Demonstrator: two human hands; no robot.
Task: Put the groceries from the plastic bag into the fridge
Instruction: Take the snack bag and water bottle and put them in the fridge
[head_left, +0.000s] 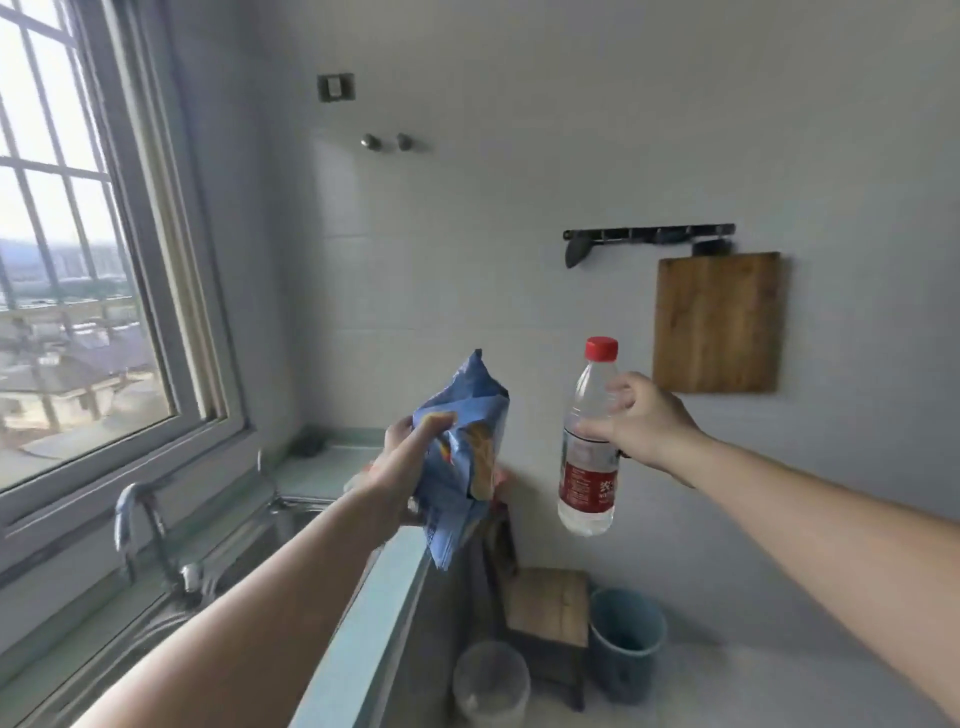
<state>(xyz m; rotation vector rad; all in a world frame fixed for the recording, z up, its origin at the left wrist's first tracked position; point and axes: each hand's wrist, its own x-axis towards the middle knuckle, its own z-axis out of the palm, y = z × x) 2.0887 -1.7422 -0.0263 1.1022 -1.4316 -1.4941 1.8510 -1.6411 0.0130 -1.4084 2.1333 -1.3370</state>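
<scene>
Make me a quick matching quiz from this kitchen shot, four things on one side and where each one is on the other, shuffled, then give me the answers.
Things:
1. crinkled blue snack bag
2. clear plastic water bottle with red cap
3. brown wooden cutting board
4. small wooden stool

Places:
A. hanging on the tiled wall
B. gripped in the left hand
C. on the floor beside a blue bucket
D. gripped in the right hand

Pairs: 1-B, 2-D, 3-A, 4-C
</scene>
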